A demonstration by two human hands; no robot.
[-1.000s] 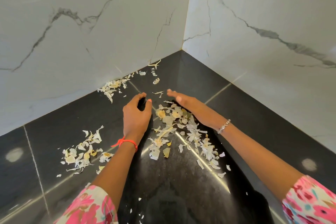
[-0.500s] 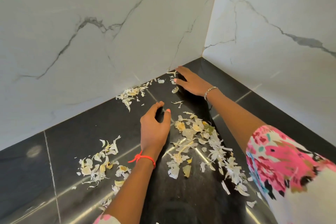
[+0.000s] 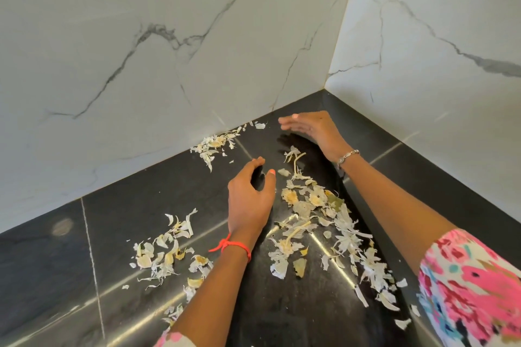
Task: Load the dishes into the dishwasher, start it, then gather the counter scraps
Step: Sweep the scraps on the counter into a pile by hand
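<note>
Stage: gathering is being judged as under way; the dishwasher is not being shown.
Scraps (image 3: 318,222): being left in three separate patches on the counter (image 3: 141,191); the largest band's long axis is running from far corner to near right.
Left hand (image 3: 249,200): fingers being held loosely cupped, gripping nothing.
Right hand (image 3: 313,129): fingers being held straight, gripping nothing.

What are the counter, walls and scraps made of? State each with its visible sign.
Counter: polished dark stone, perhaps granite; glossy, reflecting light streaks, with thin seams.
Walls: white marble or marble-look tile; grey veins, soft sheen.
Scraps: dry papery peels, probably garlic or onion skin; thin, curled, pale.
</note>
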